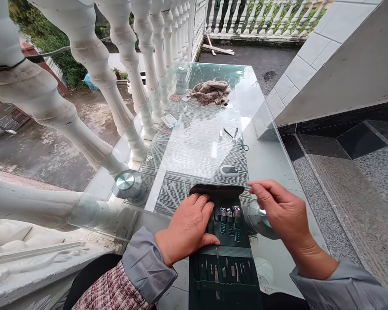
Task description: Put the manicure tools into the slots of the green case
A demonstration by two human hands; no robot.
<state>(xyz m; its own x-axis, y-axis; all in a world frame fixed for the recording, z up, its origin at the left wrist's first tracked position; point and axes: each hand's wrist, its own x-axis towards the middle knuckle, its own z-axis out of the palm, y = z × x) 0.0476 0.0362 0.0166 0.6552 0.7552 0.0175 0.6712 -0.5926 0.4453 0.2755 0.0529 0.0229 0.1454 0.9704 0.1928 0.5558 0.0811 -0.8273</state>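
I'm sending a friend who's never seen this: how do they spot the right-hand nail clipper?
At the glass table's near edge is an open dark case, the left hand on it. Find its row of three nail clippers. The rightmost clipper has the widest head and reaches lowest.

Case [236, 297]: I count one.
Clippers [230, 224]: three, in the case's upper part.
Slim tools [216, 273]: several, in the case's lower part; too fine for me to count from here.
Hands: two, left hand [189, 226] on the case, right hand [286, 215] to its right.
Nippers [234, 138]: one pair, beyond the case.
Scissors [242, 143]: one pair, beyond the case.
Cloth [210, 93]: one, well beyond the case.
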